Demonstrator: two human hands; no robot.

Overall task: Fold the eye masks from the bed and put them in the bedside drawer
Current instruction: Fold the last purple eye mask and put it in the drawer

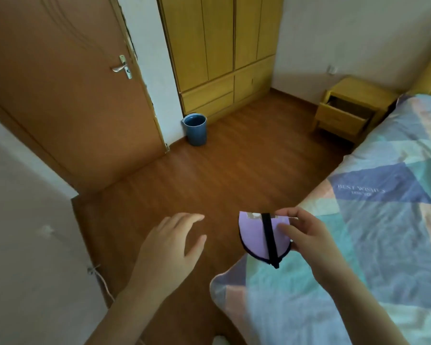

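Observation:
A folded lilac eye mask (253,239) with dark edging and a black strap across it is pinched in my right hand (309,237), held in the air above the bed's corner. My left hand (171,247) hovers to its left over the floor, fingers spread, holding nothing. The bed (383,220) with a pastel patchwork cover fills the right side. At the far right stands the wooden bedside table (363,92), its drawer (339,114) pulled open. I see no other eye masks on the visible part of the bed.
Brown wooden floor (234,170) stretches between me and the bedside table. A blue bin (195,129) stands by the yellow wardrobe (219,46). A brown door (60,83) is shut at the left. A white wall with a cord (102,280) is close on my left.

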